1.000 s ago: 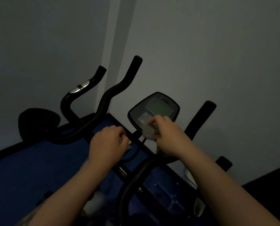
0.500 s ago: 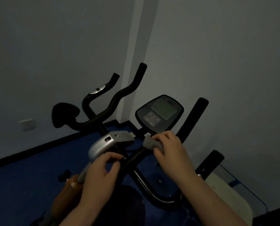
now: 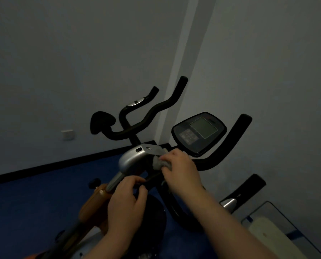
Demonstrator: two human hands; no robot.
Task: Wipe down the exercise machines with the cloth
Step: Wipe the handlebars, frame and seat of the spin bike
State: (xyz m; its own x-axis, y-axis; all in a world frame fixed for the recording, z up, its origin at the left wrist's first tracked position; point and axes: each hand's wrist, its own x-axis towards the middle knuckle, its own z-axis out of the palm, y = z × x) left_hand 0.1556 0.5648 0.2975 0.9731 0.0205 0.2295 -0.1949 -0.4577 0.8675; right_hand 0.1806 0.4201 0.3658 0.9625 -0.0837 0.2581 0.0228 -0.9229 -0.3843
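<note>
Slid down off the console since 1 s ago: right hand (image 3: 182, 172) w/ small crumpled grey cloth (image 3: 158, 163) now at the black handlebar stem, just below the screen; view also pulled back, showing more of the frame.

Nearest: left hand (image 3: 127, 200), fingers curled round the black bar (image 3: 150, 179) beside the silver post (image 3: 114, 181), prob. bracing the bike so it doesn't rock under the rubbing. Right hand just beyond, fingers and thumb pinching the cloth against the stem next to the rounded silver-grey plastic housing (image 3: 132, 157); grip tight, cloth bunched small, likely to get into that narrow joint. Cloth looks pale grey, wadded, mostly hidden under the fingers; wet or dry can't tell in this dim light.

Behind the hands: oval black console w/ grey LCD screen (image 3: 199, 133), tilted toward the camera. Right of it, upswept black foam grip (image 3: 236, 135). Further left, second set of curved black handlebars (image 3: 148, 113) and a black saddle (image 3: 102, 121). Farthest: blue floor (image 3: 34, 202), grey wall (image 3: 62, 53) w/ small white socket (image 3: 67, 134).
</note>
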